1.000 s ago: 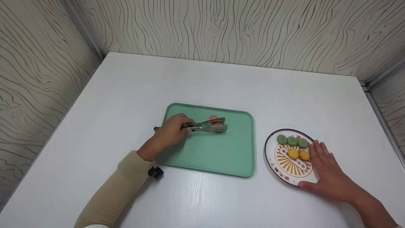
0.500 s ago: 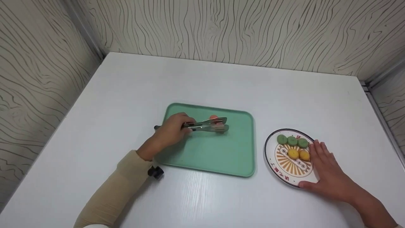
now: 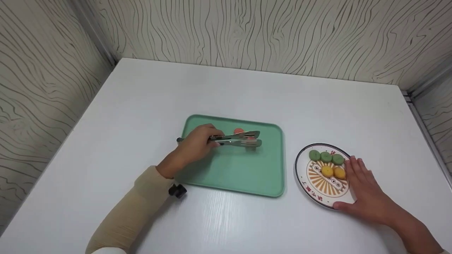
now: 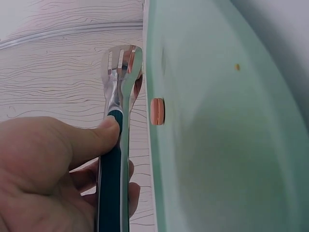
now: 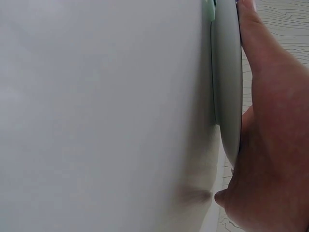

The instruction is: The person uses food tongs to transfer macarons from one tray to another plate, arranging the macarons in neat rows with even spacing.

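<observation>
My left hand [image 3: 197,143] grips the dark handles of metal serving tongs [image 4: 113,159], thumb on one side and fingers on the other. Between the slotted tong heads is a pink macaron [image 3: 250,139], partly hidden by the metal and held above the green tray [image 3: 229,176]. Another pink macaron [image 4: 157,111] lies on the tray behind the tongs. My right hand [image 3: 367,195] rests on the right rim of a round patterned plate [image 3: 303,169], fingers straight and thumb spread. On the plate sit several macarons: a row of green macarons [image 3: 326,157] and two yellow macarons [image 3: 327,171].
A white table [image 3: 226,91] carries the tray and plate, with a narrow gap between them. Wood-grain panels [image 3: 247,35] stand along the back and sides. A black device [image 3: 177,191] sits at my left wrist, just off the tray's front left corner.
My left hand and the tongs have shifted slightly right, and the pink macaron between the tong heads has moved right, away from the other one. My right hand and the plate stay still.
</observation>
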Demonstrator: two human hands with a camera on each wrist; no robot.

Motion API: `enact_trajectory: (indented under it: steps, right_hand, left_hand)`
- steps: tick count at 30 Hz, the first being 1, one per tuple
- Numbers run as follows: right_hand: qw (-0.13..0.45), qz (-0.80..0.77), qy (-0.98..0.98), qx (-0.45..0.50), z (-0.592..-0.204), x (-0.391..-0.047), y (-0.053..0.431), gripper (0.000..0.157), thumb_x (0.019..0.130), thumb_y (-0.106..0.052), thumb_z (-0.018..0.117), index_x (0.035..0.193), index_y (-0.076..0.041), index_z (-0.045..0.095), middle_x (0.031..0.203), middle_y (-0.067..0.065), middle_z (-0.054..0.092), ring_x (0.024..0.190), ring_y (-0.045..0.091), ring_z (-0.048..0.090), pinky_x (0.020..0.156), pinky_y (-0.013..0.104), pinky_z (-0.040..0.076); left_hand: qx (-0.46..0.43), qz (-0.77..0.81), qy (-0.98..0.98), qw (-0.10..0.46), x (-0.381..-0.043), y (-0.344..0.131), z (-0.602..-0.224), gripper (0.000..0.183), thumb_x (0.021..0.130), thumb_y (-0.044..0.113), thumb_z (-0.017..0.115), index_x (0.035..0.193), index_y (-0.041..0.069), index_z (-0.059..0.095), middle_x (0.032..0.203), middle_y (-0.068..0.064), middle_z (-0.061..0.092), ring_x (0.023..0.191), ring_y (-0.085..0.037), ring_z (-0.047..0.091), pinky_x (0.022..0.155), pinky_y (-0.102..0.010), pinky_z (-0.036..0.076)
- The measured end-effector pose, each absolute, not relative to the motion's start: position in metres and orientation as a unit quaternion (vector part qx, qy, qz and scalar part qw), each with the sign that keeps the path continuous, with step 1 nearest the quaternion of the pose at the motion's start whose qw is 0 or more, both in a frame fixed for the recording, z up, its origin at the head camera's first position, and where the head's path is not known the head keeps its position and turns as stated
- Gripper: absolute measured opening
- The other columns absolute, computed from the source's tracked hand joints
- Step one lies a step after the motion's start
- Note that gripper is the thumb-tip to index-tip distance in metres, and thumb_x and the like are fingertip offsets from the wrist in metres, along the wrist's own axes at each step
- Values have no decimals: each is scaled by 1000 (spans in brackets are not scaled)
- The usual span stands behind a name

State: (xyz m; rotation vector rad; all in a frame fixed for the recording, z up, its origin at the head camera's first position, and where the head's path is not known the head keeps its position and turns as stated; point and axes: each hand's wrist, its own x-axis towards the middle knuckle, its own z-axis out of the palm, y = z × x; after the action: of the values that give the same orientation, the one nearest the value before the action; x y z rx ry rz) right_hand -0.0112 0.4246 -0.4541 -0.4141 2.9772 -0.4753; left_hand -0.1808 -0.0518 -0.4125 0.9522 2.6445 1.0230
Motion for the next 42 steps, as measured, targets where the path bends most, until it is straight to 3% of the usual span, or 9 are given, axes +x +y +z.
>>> enact_trajectory:
  steps: [19,34,42]
  right_hand:
    - [59,-154,977,-134,-454,-12,425,130,80,-51,82,159,6,-4,166,29,-8,153,31,-21,112,24,-21]
    - [63,-151,978,-131,-454,-11,424,131,81,-53,81,160,3,-6,166,27,-9,153,31,-22,110,21,-21]
    - [60,-156,977,-129,-455,-11,425,130,80,-53,81,160,3,-5,167,26,-9,153,29,-22,110,20,-20]
  left_hand:
    - [336,332,878,74,-178,-36,-405,24,94,1,72,118,2,74,109,-11,70,101,-25,63,91,-41,52]
    - [343,339,871,93,-173,-18,-402,34,94,2,71,128,3,70,113,-14,68,104,-28,63,92,-42,51]
    - [361,334,866,93,-172,-5,-399,24,94,3,71,118,3,73,114,-13,69,109,-28,63,96,-41,50]
